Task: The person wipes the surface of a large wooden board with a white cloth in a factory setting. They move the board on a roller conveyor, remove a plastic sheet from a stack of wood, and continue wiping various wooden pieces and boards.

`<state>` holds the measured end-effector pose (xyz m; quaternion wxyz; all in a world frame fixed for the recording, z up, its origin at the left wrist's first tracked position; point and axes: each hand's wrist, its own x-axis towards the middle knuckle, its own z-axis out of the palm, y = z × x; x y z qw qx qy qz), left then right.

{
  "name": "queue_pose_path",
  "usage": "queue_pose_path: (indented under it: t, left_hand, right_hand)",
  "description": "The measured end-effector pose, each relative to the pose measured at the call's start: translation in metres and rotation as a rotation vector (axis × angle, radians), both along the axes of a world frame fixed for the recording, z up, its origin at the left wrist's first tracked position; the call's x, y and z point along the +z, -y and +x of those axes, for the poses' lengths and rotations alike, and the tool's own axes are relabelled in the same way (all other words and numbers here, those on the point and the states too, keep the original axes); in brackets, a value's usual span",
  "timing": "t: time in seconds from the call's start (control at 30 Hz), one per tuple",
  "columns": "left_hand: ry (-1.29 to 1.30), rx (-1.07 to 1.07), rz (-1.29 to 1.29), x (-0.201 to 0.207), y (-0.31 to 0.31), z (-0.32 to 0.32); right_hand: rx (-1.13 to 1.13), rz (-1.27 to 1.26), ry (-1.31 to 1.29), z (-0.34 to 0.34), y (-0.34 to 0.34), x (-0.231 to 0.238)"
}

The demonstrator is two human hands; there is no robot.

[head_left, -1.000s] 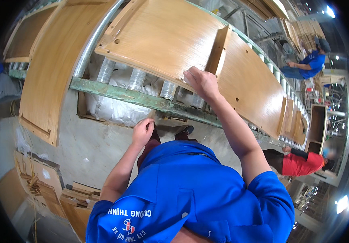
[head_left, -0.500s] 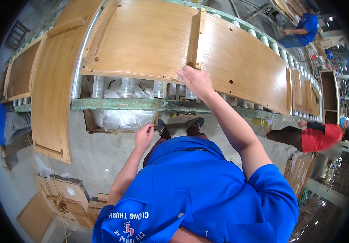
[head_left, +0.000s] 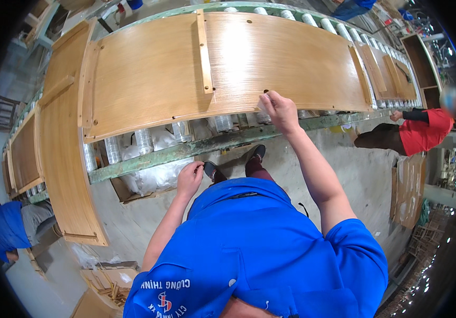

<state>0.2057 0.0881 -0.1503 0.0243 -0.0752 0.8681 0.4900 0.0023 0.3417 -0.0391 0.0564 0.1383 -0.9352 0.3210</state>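
A long, varnished wooden panel (head_left: 148,69) lies across a roller conveyor in front of me. A narrow wooden cleat (head_left: 204,53) crosses its face, and small dark holes dot it. At the panel's near edge, my right hand (head_left: 282,112) pinches a small whitish piece (head_left: 263,104), perhaps cloth or paper, against the wood beside a hole. My left hand (head_left: 190,180) hangs low in front of my body, short of the conveyor rail, with its fingers curled together. Whether anything is between them is hidden.
The green conveyor rail (head_left: 180,150) runs along my side, above a carton of white plastic wrap (head_left: 159,175). Another long panel (head_left: 69,175) juts out at the left. A person in red (head_left: 429,132) stands at the right, one in blue (head_left: 8,225) at the left.
My right hand has slid rightward along the panel's near edge, past the cleat. My view has shifted and turned to the right. The left hand keeps its curled pose.
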Motion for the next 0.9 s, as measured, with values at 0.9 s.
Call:
queue_pose_path:
  t: [0.9]
  left_hand:
    - [0.134, -0.275, -0.822, 0.021, -0.067, -0.151]
  right_hand:
    - [-0.326, -0.102, 0.024, -0.024, -0.152, -0.021]
